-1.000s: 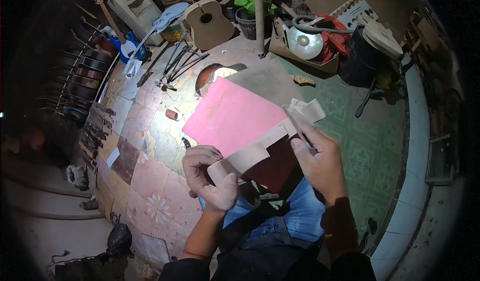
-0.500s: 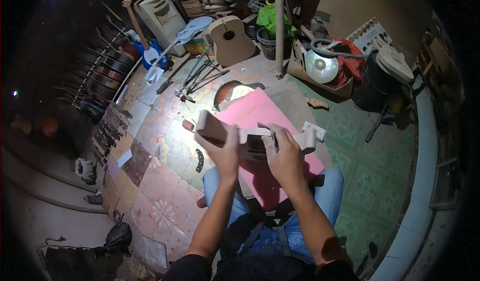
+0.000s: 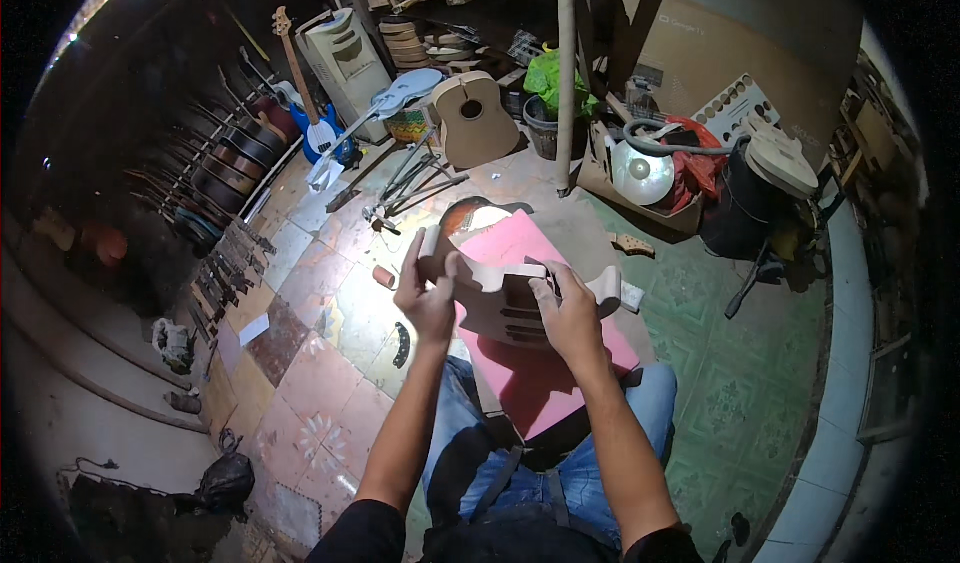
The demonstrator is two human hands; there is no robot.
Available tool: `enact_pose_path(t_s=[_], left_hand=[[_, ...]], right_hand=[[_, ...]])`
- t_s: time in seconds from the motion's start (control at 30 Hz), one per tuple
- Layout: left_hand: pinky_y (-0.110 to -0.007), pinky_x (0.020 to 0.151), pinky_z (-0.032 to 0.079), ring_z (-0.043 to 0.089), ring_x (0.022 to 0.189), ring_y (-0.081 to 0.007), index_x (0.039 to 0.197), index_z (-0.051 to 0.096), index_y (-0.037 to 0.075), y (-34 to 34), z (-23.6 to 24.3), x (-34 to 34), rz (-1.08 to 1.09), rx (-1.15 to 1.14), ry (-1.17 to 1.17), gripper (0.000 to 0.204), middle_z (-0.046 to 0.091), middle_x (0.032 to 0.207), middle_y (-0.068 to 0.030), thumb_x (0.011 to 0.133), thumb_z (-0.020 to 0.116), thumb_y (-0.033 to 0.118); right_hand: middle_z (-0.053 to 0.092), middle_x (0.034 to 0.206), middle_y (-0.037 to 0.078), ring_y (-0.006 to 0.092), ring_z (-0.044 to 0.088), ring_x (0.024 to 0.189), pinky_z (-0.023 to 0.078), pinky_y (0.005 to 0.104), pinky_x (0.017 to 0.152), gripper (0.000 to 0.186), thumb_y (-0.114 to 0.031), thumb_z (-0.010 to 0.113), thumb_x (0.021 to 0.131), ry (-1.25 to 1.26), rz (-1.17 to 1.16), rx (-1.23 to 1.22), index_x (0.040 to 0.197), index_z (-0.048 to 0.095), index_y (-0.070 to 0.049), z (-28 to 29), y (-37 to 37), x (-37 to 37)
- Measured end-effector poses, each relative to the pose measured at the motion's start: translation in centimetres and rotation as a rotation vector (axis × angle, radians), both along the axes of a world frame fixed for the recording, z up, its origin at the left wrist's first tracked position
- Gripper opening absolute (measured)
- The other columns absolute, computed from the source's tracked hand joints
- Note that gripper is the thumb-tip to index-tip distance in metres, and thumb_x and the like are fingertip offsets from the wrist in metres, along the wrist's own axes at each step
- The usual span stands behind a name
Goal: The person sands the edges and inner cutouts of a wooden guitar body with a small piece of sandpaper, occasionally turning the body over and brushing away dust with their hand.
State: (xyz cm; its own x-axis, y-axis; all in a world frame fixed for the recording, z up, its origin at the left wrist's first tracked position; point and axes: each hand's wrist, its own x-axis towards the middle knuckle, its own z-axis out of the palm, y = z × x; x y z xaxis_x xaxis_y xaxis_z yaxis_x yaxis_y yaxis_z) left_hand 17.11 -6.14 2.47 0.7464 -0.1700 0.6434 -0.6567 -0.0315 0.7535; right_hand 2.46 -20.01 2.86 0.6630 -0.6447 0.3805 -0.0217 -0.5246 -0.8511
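Note:
Between my two hands I hold an unpainted electric guitar body (image 3: 482,311) with cut-out slots, raised above my lap. My left hand (image 3: 428,298) is closed around its left end. My right hand (image 3: 570,308) grips the upper edge right of the middle, by the cut-outs; the rounded right end sticks out beyond it. Under the guitar body lies a pink sheet (image 3: 525,393), partly covered by the body and its shadow. Behind the sheet, the edge of a sunburst guitar body (image 3: 465,215) shows.
A reddish cylinder (image 3: 384,277) and a curved black piece (image 3: 401,345) lie on the tiles at left. A guitar headstock (image 3: 631,245) lies at right. Further back stand a blue bass (image 3: 318,135), an acoustic guitar body (image 3: 478,123), a pole (image 3: 565,83) and a black bin (image 3: 738,203).
The guitar body has tilted, so its broad face with the slots now shows more. My left hand has shifted slightly left and down with it. The view has tipped up a little.

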Motion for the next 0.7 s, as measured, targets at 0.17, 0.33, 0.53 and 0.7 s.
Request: enact_pose_path(t_s=[0.17, 0.33, 0.53, 0.7], left_hand=[[-0.034, 0.088, 0.051, 0.061, 0.100, -0.0208, 0.134, 0.047, 0.002, -0.8, -6.3, -1.5, -0.146, 0.013, 0.440, 0.072, 0.060, 0.116, -0.0103, 0.076, 0.087, 0.014], [-0.031, 0.086, 0.051, 0.063, 0.099, -0.0171, 0.116, 0.056, 0.002, 0.2, -6.0, -1.5, -0.188, -0.043, 0.443, 0.049, 0.065, 0.109, -0.0054, 0.077, 0.084, 0.004], [-0.032, 0.094, 0.054, 0.066, 0.107, -0.0194, 0.136, 0.054, -0.008, 1.4, -1.2, 0.0, -0.372, -0.230, 0.373, 0.067, 0.066, 0.120, -0.0140, 0.075, 0.081, -0.006], [-0.033, 0.101, 0.051, 0.061, 0.121, -0.0230, 0.140, 0.050, -0.009, 1.1, 0.8, -1.0, -0.414, -0.101, 0.233, 0.066, 0.062, 0.132, -0.0175, 0.079, 0.076, -0.008]], right_hand=[[0.068, 0.113, 0.023, 0.0404, 0.067, 0.104, 0.052, 0.0438, 0.090, 0.032, -0.016, 0.066, 0.094, 0.021, 0.028, 0.060, 0.121, 0.062, 0.001, -0.2, -0.8, -0.1], [0.071, 0.106, 0.021, 0.0289, 0.070, 0.095, 0.055, 0.0381, 0.084, 0.033, -0.018, 0.065, 0.097, 0.009, 0.069, 0.014, 0.123, 0.062, 0.001, -0.8, -1.8, -0.4], [0.071, 0.103, 0.014, 0.0197, 0.068, 0.092, 0.058, 0.0358, 0.073, 0.033, -0.021, 0.065, 0.098, 0.095, 0.175, 0.233, 0.125, 0.062, -0.001, 0.9, -3.1, -1.2], [0.071, 0.102, 0.013, 0.0150, 0.065, 0.086, 0.059, 0.0316, 0.067, 0.032, -0.021, 0.063, 0.099, 0.072, 0.298, 0.306, 0.127, 0.062, -0.003, -0.5, -5.7, -1.9]])
